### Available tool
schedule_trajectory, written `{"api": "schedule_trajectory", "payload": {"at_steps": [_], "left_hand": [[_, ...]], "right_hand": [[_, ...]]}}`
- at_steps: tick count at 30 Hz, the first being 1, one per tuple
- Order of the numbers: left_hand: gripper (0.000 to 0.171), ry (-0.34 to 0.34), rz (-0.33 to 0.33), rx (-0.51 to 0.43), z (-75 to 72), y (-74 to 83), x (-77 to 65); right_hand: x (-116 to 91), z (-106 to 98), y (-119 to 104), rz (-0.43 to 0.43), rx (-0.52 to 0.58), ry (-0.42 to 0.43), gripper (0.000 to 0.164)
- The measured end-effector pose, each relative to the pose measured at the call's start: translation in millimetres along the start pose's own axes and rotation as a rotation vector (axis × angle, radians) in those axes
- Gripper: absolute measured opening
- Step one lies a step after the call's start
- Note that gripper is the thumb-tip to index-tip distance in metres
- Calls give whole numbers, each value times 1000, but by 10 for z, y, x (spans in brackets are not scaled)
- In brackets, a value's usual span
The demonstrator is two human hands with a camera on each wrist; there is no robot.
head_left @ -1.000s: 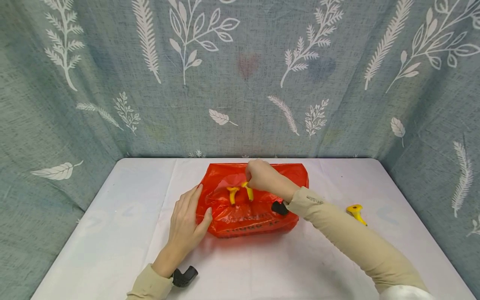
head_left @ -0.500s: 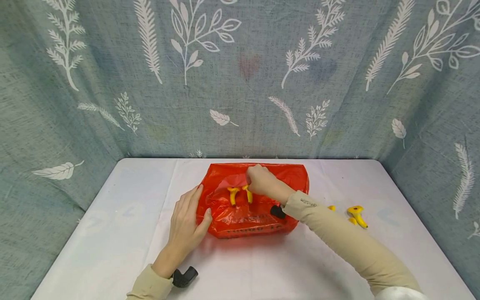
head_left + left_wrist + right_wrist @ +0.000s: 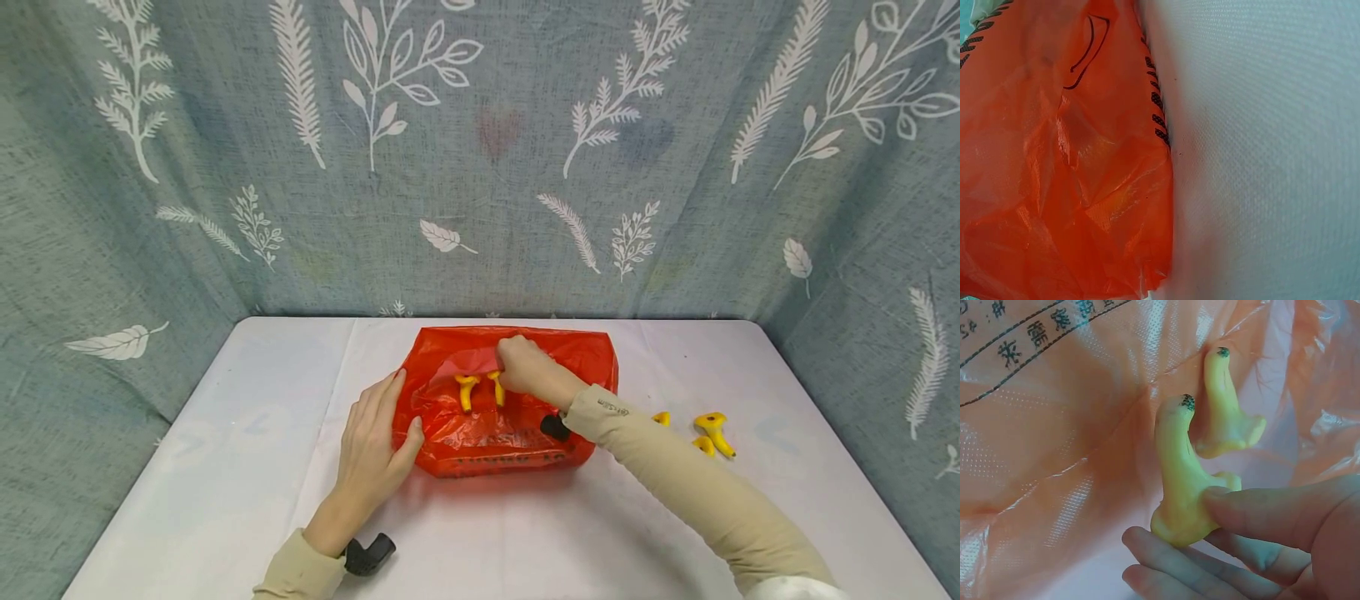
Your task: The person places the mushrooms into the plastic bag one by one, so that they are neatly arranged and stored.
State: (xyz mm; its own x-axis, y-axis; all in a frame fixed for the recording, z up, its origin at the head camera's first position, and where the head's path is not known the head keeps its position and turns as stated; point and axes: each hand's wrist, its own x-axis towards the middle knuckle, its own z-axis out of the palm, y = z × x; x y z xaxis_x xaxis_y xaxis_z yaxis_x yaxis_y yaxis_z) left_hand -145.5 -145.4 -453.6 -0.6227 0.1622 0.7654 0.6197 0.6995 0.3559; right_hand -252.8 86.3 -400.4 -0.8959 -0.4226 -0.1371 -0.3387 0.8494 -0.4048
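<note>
A red plastic bag (image 3: 487,450) lies in the middle of the table, its inside facing up. My left hand (image 3: 367,442) rests against the bag's left edge with fingers extended. The left wrist view shows the bag's printed side (image 3: 1085,187) but not the hand itself. Over the bag, my right hand (image 3: 528,367) pinches a yellow toy mushroom (image 3: 1182,469) between thumb and fingers, its dark-tipped stem pointing away from the hand. Beside it, inside the bag, sits a second yellow mushroom (image 3: 467,392), close but apart from the held one.
Several more yellow mushrooms (image 3: 714,432) lie on the white table (image 3: 225,467) to the right, partly behind my right sleeve (image 3: 690,475). Black devices sit at both wrists, one by the left cuff (image 3: 369,554). A patterned grey-green curtain (image 3: 480,275) surrounds the table's back and sides.
My right hand has shifted slightly toward me with the mushroom. The right forearm has lowered, uncovering more mushrooms on the table. The left hand has kept its place.
</note>
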Motion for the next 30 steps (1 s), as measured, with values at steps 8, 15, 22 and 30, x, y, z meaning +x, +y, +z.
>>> {"api": "schedule_trajectory", "payload": {"at_steps": [8,15,22,30], "left_hand": [[59,-5,-4,0,-10,9,-2],[59,-3,-1,0,-16,10,6],[59,0,2,-2,-13,1,2],[59,-9,-2,-1,-9,6,2]], "right_hand": [[13,32,23,17,18,-35,19],[51,74,59,38,17,-75,21],[59,61,48,48,0,-97,16],[65,49,59,22,-32,-109,7]]}}
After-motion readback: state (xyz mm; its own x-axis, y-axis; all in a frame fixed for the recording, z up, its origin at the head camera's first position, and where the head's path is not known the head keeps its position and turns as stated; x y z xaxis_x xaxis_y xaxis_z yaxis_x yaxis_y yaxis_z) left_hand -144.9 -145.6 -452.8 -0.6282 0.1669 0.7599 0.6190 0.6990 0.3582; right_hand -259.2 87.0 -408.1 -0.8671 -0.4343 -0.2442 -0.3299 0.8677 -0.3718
